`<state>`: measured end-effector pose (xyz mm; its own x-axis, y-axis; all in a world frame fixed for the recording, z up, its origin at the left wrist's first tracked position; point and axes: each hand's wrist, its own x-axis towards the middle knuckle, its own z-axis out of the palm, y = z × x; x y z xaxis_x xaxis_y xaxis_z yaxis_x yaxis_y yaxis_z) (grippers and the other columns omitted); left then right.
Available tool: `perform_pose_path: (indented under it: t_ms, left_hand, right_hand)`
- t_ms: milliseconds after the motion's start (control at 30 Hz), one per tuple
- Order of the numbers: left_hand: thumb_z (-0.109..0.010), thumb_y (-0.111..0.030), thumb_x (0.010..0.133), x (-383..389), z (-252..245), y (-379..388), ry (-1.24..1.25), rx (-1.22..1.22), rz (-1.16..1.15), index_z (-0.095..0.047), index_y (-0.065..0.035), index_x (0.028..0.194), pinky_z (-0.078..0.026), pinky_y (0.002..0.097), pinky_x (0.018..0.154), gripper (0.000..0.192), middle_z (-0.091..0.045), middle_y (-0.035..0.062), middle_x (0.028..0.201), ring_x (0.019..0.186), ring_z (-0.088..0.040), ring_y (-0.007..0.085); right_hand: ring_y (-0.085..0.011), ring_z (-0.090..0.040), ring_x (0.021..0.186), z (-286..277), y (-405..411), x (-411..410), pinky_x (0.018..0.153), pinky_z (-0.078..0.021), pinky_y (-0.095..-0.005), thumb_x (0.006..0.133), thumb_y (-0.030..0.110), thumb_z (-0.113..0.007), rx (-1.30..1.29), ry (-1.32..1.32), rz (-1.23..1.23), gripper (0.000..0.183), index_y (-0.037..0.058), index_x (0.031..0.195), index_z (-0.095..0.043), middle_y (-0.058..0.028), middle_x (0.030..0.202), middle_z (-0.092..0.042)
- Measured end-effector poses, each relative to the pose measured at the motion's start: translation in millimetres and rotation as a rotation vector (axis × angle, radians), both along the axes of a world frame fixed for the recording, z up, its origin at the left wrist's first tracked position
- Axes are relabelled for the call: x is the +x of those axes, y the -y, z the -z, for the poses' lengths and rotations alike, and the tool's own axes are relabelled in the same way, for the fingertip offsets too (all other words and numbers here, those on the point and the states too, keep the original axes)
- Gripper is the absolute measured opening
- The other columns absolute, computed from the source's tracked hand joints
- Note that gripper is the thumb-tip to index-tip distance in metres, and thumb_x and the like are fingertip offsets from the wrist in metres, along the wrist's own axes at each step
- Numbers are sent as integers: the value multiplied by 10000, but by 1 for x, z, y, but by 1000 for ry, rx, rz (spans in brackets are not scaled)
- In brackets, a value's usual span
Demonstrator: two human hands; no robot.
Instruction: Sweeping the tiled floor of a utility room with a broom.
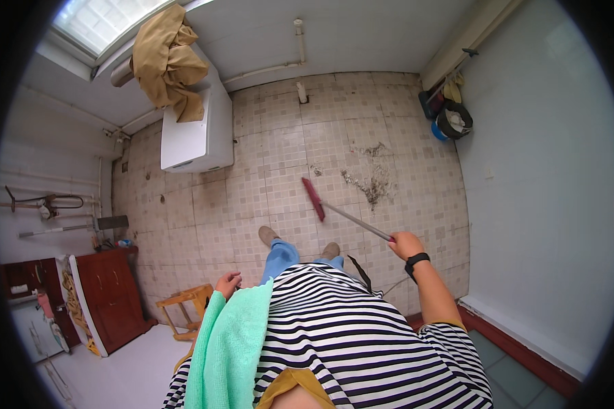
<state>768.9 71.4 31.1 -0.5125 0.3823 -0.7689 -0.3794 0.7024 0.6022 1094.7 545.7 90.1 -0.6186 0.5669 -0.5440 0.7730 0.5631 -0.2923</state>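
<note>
My right hand [407,246] grips the end of the grey handle of a broom [355,220]. The broom's dark red head [313,199] is low over the tiled floor [256,191], ahead of my feet; its bristles look blurred. To the right of the head lie swept-up debris and dust [376,186] in loose patches, with a small clump [315,169] just above it. My left hand [228,283] hangs at my side with fingers loosely curled, holding nothing that I can see. A mint-green towel [235,342] drapes down my front beside that arm.
A white appliance [197,138] with a tan cloth [169,61] on top stands ahead left. A wooden stool [184,309] and a red cabinet [110,296] are at left. A bucket [454,121] stands by the right wall, and a pipe stub [301,92] rises near the far wall.
</note>
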Motion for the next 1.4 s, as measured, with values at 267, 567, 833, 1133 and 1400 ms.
perform_pose_path:
  t_ms: [267,567,833,1133,1400]
  left_hand:
    - [-561,-180,787,-4,-14,-1,6,-20,13,-509,-2,1101,-455,255,639,364,-594,89,882,752,-568,147]
    - [-564,-161,785,2,26,44,-23,-4,17,-508,-4,1103,-469,266,682,359,-600,110,891,762,-569,144]
    - [-562,-174,778,6,22,30,-11,2,-27,-521,11,1080,-465,266,679,356,-606,107,858,742,-572,157]
    - [-563,-189,778,-1,-13,-9,-7,15,-5,-505,5,1103,-448,263,635,383,-585,76,866,721,-555,141]
    - [-558,-172,793,3,-28,13,-14,-28,8,-494,15,1105,-461,250,619,369,-582,71,847,724,-552,123]
  right_hand:
    - [-308,-575,792,51,56,-88,700,-455,-409,733,238,-557,-104,-4,-152,204,82,847,-621,-148,807,-610]
    - [-313,-579,786,55,10,-29,712,-460,-392,697,242,-570,-106,68,112,213,90,822,-653,-155,817,-612]
    - [-307,-580,848,32,-34,66,758,-461,-373,705,235,-606,-90,187,479,243,76,884,-649,-166,881,-611]
    - [-323,-579,746,-6,-3,24,683,-459,-392,703,227,-596,0,-14,142,226,44,828,-634,-179,767,-604]
    - [-316,-582,769,57,42,-82,703,-457,-396,728,254,-572,-135,-37,0,234,55,832,-638,-174,794,-608]
